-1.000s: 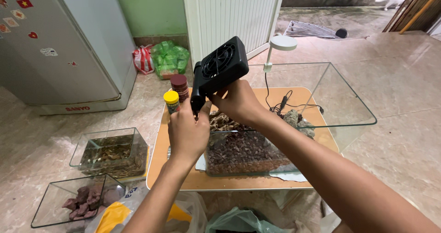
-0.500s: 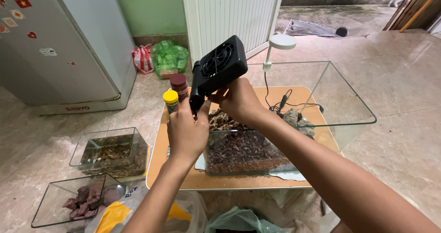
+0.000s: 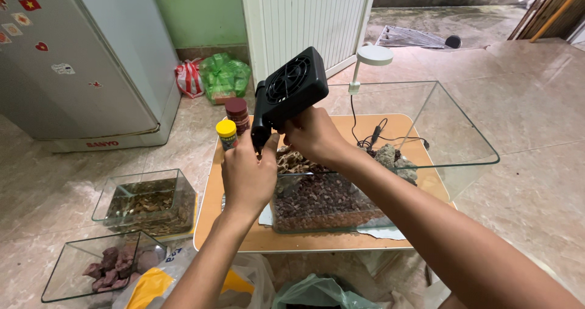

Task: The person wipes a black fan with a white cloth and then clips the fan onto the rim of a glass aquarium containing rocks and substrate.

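Tiled floor surrounds a low table (image 3: 244, 236); both hands grip a black fan (image 3: 292, 88).

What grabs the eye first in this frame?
The black fan unit, held up at centre frame over the glass tank: the left hand grips its lower bracket end and the right hand supports the fan body from below. Under them the tank sits on a low wooden table, with dark gravel and stones in its near part. To the left, two smaller glass tanks stand on the tiled floor.
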